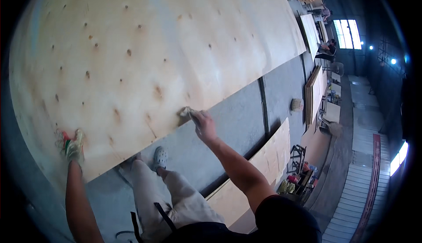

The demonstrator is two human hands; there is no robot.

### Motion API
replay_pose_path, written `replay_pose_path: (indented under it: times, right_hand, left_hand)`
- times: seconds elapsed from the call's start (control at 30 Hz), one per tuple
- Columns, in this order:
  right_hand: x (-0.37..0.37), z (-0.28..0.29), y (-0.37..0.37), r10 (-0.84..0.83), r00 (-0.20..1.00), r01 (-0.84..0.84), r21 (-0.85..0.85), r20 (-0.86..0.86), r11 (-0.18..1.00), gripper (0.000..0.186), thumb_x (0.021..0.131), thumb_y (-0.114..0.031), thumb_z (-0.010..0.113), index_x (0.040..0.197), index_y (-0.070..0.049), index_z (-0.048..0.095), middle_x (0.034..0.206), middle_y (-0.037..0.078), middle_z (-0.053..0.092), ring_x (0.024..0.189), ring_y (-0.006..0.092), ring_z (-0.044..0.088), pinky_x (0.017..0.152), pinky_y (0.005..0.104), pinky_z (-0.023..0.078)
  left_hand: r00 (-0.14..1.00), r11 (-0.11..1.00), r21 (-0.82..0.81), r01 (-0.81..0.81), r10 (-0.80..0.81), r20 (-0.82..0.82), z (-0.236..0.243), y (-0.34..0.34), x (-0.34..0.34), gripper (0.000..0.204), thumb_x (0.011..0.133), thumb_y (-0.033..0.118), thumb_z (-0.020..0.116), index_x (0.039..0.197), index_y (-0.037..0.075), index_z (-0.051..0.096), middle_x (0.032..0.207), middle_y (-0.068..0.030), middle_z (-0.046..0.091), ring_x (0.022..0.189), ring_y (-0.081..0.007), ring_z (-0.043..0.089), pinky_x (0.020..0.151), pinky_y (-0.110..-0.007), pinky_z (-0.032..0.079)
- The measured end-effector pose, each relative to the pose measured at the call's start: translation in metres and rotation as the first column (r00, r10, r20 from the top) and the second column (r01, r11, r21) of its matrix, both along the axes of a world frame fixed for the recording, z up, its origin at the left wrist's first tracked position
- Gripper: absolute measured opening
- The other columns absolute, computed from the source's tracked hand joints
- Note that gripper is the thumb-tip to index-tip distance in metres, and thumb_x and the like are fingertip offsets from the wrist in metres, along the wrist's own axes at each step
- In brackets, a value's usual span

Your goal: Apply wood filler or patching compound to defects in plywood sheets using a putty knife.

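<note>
A large pale plywood sheet [184, 58], dotted with brown knots, stretches out in front of me. My right hand [205, 125] is at its near edge, fingers closed round a small, pale, crumpled thing [187, 111] that looks like a rag and touches the wood. Over the sheet's near left corner is my left hand [74, 149], which seems to wear a pale glove. A small red and green thing [66, 138] shows at its fingers, too blurred to name. The fingers there look curled.
Below the near edge lie grey floor and my shoe [161, 156]. Another plywood sheet [268, 150] lies to my right, with a stack of boards [314, 94] and a round woven-looking stool [297, 105] beyond. Farther off, a person [327, 49] is beside more boards.
</note>
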State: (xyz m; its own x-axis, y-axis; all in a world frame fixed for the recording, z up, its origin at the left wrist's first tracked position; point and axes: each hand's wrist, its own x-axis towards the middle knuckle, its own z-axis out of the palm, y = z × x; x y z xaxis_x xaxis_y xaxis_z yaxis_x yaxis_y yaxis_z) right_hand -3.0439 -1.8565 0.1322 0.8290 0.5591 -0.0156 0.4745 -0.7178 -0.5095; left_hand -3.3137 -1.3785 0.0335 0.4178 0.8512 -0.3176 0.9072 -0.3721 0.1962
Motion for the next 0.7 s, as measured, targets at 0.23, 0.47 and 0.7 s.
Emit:
replay_pose_path:
  times: [0.23,0.47,0.7]
  right_hand:
    - [-0.088,0.029,0.158,-0.067,0.664,0.393,0.271,-0.745,0.879,0.019,0.087,-0.006,0.058,0.102,0.001,0.065,0.092,0.009,0.069,0.09,0.0165,0.064,0.081,0.0304,0.049]
    - [-0.109,0.087,0.355,0.056,0.655,0.437,0.438,-0.754,0.786,0.027,0.092,-0.009,0.055,0.115,0.005,0.061,0.101,0.008,0.066,0.093,0.0143,0.061,0.082,0.0292,0.05]
    - [-0.06,0.034,0.607,0.431,0.46,0.635,0.627,-0.776,0.451,0.036,0.093,0.0,0.039,0.128,0.009,0.047,0.119,0.017,0.058,0.109,0.0283,0.061,0.097,0.0415,0.051]
  left_hand:
    - [0.966,0.962,-0.2,-0.184,0.215,0.146,0.025,0.006,0.007,0.095,0.07,0.073,0.062,0.137,0.01,0.037,0.117,-0.0247,0.055,0.095,-0.039,0.061,0.073,-0.05,0.05]
    - [0.984,0.538,-0.831,0.145,0.013,0.18,0.11,0.126,-0.017,0.045,0.084,0.038,0.066,0.116,0.007,0.056,0.115,-0.012,0.063,0.099,-0.0331,0.063,0.078,-0.048,0.05]
    - [0.811,0.809,0.069,0.584,-0.585,-0.008,0.107,0.232,-0.151,0.089,0.067,0.047,0.077,0.141,0.012,0.044,0.152,-0.0136,0.033,0.142,-0.0349,0.027,0.108,-0.056,0.029]
